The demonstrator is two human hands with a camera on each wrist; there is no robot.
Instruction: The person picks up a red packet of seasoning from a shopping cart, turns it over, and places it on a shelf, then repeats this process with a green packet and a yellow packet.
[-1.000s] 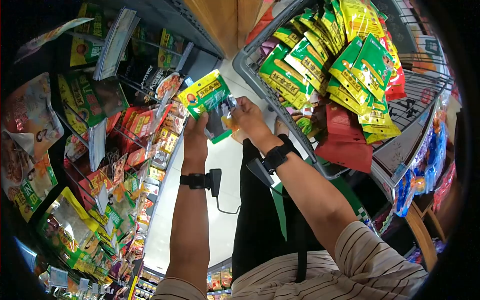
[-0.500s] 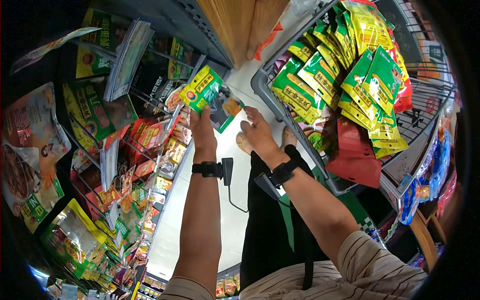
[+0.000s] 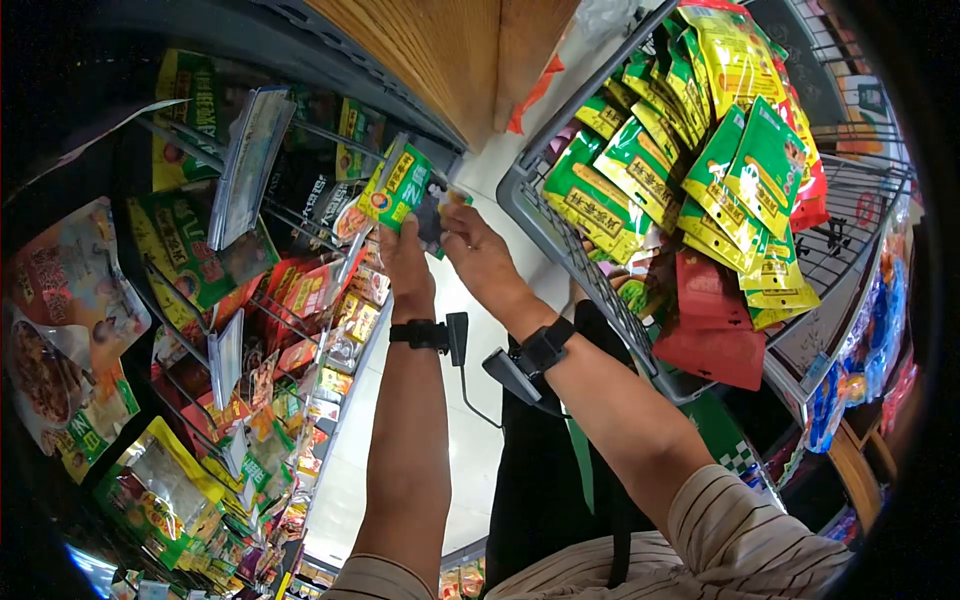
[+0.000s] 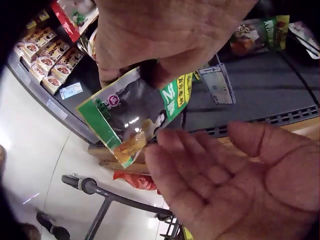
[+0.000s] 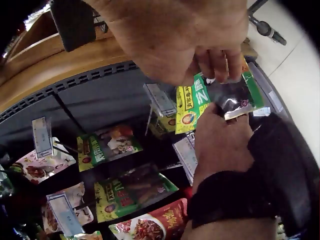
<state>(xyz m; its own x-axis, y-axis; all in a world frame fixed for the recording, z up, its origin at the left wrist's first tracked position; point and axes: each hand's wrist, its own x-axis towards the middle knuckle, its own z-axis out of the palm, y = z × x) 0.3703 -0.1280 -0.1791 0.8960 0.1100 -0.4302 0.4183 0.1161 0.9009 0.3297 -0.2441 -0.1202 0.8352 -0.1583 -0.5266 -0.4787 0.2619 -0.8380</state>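
Observation:
My left hand (image 3: 406, 262) pinches a flat green-and-yellow seasoning packet (image 3: 400, 188) by its lower edge, in front of the hanging shelf display. The packet has a dark, see-through part with a picture of orange food, seen in the left wrist view. My right hand (image 3: 484, 262) is just to the right, its fingers loosely bent at the packet's corner. The left wrist view shows that palm turned up, with fingertips right beside the packet's edge. In the right wrist view, the left thumb (image 5: 216, 111) lies against the packet.
Packets hang on hooks with price tags (image 3: 250, 170) to the left. A grey shopping cart (image 3: 520, 195) on the right holds a heap of green-and-yellow packets (image 3: 625, 165) and red packets (image 3: 705, 330). A wooden post (image 3: 470, 60) rises ahead. Pale floor (image 3: 465, 370) shows below.
The right hand let go of the packet, drew back, then came back to its corner. The left hand kept hold of the packet. The view has shifted slightly.

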